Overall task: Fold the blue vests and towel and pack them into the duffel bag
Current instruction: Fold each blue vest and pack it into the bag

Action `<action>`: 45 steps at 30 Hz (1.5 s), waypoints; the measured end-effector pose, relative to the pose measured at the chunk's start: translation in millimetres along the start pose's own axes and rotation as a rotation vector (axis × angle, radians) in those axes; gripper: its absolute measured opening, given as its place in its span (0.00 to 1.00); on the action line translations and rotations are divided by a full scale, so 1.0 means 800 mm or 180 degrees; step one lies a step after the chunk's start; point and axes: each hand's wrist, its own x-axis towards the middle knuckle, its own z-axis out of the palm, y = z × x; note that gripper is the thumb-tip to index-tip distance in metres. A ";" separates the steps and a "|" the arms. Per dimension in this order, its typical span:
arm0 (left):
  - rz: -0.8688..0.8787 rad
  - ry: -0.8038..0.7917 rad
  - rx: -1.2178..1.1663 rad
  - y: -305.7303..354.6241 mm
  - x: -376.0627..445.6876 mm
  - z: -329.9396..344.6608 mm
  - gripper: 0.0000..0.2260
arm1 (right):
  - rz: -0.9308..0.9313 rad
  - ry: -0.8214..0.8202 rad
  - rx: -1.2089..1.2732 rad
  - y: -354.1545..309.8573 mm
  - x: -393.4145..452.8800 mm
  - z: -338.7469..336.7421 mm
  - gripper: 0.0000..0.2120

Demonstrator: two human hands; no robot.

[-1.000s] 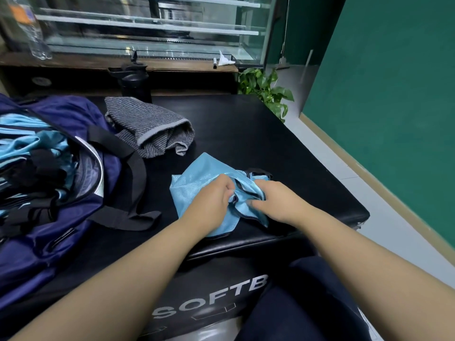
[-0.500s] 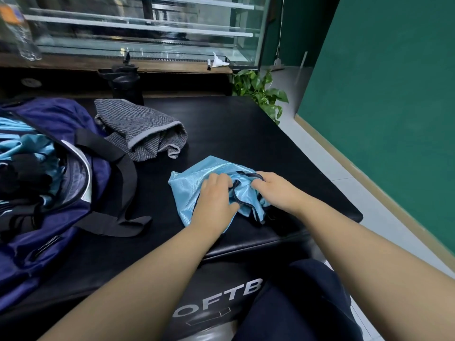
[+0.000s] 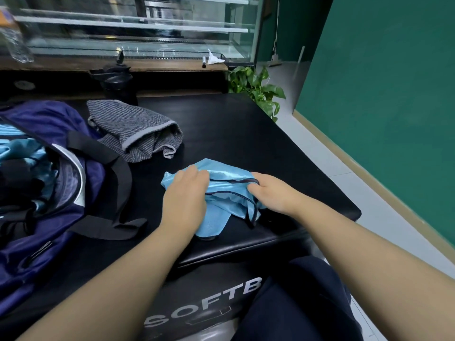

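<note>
Black padded box [image 3: 234,134], left hand [image 3: 183,205] flat on blue vest [image 3: 227,178], right hand [image 3: 273,193] pinching it

black padded bench [image 3: 246,134] carries navy duffel bag [image 3: 29,242] at left, crumpled grey towel [image 3: 138,134] just beside it, light blue vest [image 3: 226,193] near front edge.

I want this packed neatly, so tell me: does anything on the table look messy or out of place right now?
The grey towel lies loosely bunched beside the duffel bag, not squarely folded. The blue vest under the left hand and right hand is rumpled, one corner over the table edge.
</note>
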 end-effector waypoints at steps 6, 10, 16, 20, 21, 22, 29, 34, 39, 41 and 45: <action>-0.0417 -0.0077 -0.0641 -0.016 -0.018 -0.007 0.11 | -0.0001 0.0040 -0.0306 -0.018 -0.004 0.006 0.11; -0.0643 -0.0097 -0.1602 -0.009 -0.017 -0.029 0.09 | 0.0020 0.0326 -0.0483 -0.027 -0.007 -0.005 0.08; -0.0662 0.0491 -0.1861 -0.004 0.004 -0.052 0.08 | -0.0205 0.0775 -0.0913 -0.057 -0.006 -0.030 0.07; -0.0652 0.0426 -0.1587 -0.013 0.003 -0.064 0.07 | -0.0231 0.0995 -0.1200 -0.073 -0.007 -0.047 0.08; -0.0645 0.0373 -0.1453 -0.016 0.001 -0.067 0.09 | -0.0232 0.1039 -0.1234 -0.077 -0.007 -0.050 0.09; -0.0671 0.0321 -0.1325 -0.019 -0.001 -0.069 0.10 | -0.0232 0.1070 -0.1256 -0.081 -0.007 -0.053 0.11; -0.0688 -0.1166 -0.1126 -0.037 -0.022 -0.069 0.19 | -0.0261 0.0918 -0.1333 -0.089 -0.015 -0.047 0.10; -0.0619 -0.0017 -0.0945 -0.029 -0.016 -0.061 0.15 | -0.0232 0.0755 -0.1385 -0.083 -0.013 -0.034 0.11; -0.0280 -0.0247 0.0481 -0.014 -0.002 -0.030 0.17 | -0.0226 0.0708 -0.1354 -0.083 -0.010 -0.026 0.10; -0.0288 -0.0127 0.0591 -0.012 0.006 -0.023 0.14 | -0.0230 0.0692 -0.1318 -0.083 -0.009 -0.024 0.10; -0.0375 -0.0167 -0.0213 -0.015 0.029 -0.033 0.04 | -0.0170 0.0676 -0.1237 -0.083 -0.007 -0.022 0.11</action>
